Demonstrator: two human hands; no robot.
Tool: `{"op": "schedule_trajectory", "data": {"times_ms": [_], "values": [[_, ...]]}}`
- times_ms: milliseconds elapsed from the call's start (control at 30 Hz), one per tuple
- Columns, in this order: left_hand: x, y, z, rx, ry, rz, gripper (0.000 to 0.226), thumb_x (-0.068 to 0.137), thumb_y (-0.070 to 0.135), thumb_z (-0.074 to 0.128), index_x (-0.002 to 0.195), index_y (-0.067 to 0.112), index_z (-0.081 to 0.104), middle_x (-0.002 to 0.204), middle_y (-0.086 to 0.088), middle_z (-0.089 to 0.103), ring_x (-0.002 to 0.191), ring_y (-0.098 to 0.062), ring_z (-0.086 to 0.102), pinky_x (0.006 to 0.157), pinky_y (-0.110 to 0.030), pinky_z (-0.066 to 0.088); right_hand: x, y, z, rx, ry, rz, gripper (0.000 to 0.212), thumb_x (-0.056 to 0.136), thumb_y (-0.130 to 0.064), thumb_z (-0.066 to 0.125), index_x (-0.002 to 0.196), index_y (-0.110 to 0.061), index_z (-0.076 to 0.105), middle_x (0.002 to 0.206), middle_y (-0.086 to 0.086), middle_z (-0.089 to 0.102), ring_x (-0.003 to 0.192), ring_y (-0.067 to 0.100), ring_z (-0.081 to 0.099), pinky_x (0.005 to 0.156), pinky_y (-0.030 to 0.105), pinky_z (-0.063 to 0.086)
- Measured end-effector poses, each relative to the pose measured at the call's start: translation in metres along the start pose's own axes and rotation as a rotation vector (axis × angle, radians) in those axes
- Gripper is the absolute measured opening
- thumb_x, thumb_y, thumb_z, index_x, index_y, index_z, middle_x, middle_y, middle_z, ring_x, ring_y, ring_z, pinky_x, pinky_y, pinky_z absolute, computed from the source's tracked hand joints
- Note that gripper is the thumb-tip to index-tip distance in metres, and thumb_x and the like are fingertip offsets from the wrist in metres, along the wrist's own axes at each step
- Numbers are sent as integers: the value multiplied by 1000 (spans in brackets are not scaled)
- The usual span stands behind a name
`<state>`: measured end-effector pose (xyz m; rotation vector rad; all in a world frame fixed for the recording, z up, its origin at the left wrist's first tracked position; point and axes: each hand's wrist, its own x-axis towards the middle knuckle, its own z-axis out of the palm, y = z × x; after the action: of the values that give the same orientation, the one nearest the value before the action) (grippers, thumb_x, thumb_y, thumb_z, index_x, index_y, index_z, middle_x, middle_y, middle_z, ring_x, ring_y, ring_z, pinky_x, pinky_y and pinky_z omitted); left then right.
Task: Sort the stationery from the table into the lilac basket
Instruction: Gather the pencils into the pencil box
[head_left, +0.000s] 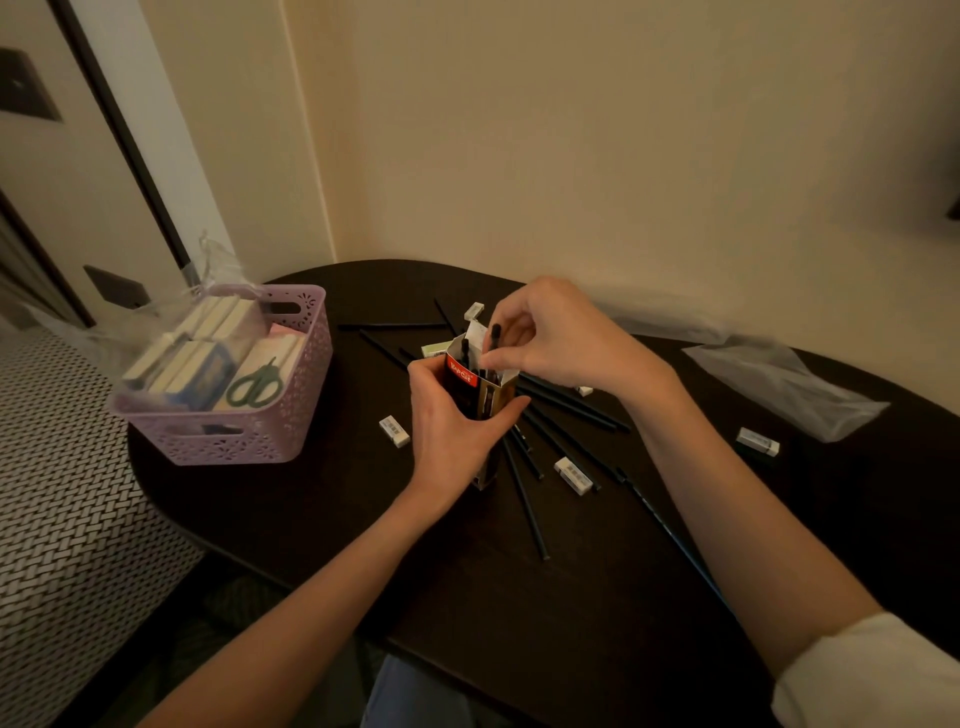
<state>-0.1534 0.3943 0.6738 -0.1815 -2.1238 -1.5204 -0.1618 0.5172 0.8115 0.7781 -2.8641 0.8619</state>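
Note:
My left hand (452, 415) grips an upright pencil box (480, 384) with a red label and an open top, held just above the dark table (311, 519). My right hand (550, 338) pinches the top of a black pencil (493, 338) that stands in the box's mouth. Several more black pencils (550, 431) lie scattered on the table behind and to the right of the box. White erasers lie around them: one (395, 431) left of the box, one (573, 475) to its right, one (757, 441) further right. The lilac basket (291, 395) stands at the table's left end.
The basket holds small boxes and green scissors (257, 387), with a clear bag behind it. A crumpled clear plastic bag (779, 384) lies at the right. A small white box (474, 310) sits behind my right hand. A woven-pattern seat (62, 493) borders the table's left edge.

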Motion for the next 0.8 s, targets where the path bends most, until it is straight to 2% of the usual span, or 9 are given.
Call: {"op": "schedule_trajectory", "data": {"times_ms": [133, 233, 367, 467, 567, 700, 800], "values": [[-1, -1, -1, 6, 1, -4, 77, 62, 42, 86, 114, 26, 32, 113, 2, 48, 105, -9, 52, 86, -25, 51, 2, 0, -6, 15, -139, -4, 8, 77, -14, 78, 84, -17, 76, 81, -11, 70, 75, 1, 67, 75, 22, 56], [-1, -2, -2, -1, -2, -9, 76, 62, 44, 86, 113, 27, 32, 112, 2, 48, 104, -9, 53, 85, -26, 52, 3, -2, -7, -7, -179, 4, 9, 78, -13, 77, 86, -17, 77, 80, -15, 68, 76, 0, 66, 74, 19, 55], [2, -2, -1, -8, -14, 4, 74, 63, 38, 87, 111, 21, 33, 111, 0, 48, 102, -11, 53, 82, -21, 50, 4, -6, -5, -103, -129, -4, 10, 80, -16, 75, 91, -15, 77, 78, -16, 63, 73, -1, 62, 70, 17, 51], [2, -3, -1, -5, -13, 5, 76, 62, 38, 88, 111, 21, 33, 112, -1, 46, 104, -11, 52, 83, -20, 49, 2, -8, -8, -9, -13, 7, 5, 81, -17, 75, 86, -14, 73, 76, -9, 67, 65, -1, 64, 64, 16, 54], [2, -5, -2, 12, -8, 15, 76, 62, 38, 88, 111, 21, 32, 112, -3, 46, 104, -12, 51, 83, -22, 50, -2, -10, -10, 69, 36, 32, 5, 80, -17, 75, 80, -13, 72, 72, -2, 69, 61, 4, 68, 60, 17, 56], [1, -5, -4, 15, -15, 10, 77, 62, 39, 88, 112, 23, 31, 114, -2, 46, 105, -10, 51, 85, -22, 50, -2, -13, -8, -6, 34, 14, 3, 79, -17, 77, 78, -16, 74, 67, -12, 64, 56, -8, 60, 58, 10, 51], [1, -6, -5, 9, -31, 8, 77, 61, 45, 85, 112, 24, 31, 114, -3, 46, 105, -12, 52, 85, -26, 51, 1, -14, 0, -54, -17, 2, 4, 79, -16, 77, 78, -18, 74, 68, -17, 60, 56, -17, 55, 56, 13, 45]]}}
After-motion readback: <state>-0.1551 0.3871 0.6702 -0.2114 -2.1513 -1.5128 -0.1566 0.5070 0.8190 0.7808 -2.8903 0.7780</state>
